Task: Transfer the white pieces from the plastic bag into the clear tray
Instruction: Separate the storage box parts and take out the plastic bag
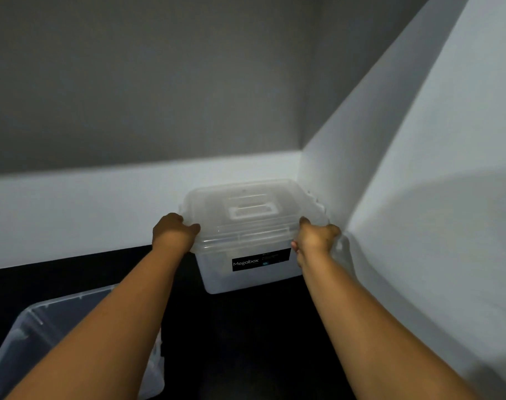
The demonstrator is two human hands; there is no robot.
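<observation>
At the far corner of the dark floor, where the two pale walls met, I saw a lidded clear box with a black label reading "Megabox" on its near side. Its lid was on, with a handle lying flat in the middle of the top. My left hand gripped the left end of the box at the rim, fingers curled over the lid's edge and thumb toward the front. My right hand gripped the right end in the same way, fingers hooked round the rim beside the side latch. Both forearms reached straight out from the bottom of the view to the box. I could not tell whether the box sat on the floor or hung just above it.

Nearer to me, at the lower left, stood the clear tray, open-topped, partly hidden behind my left forearm; I could make out nothing inside it. It lay well apart from the box. I could not tell what the lidded box held, its walls being too cloudy.
</observation>
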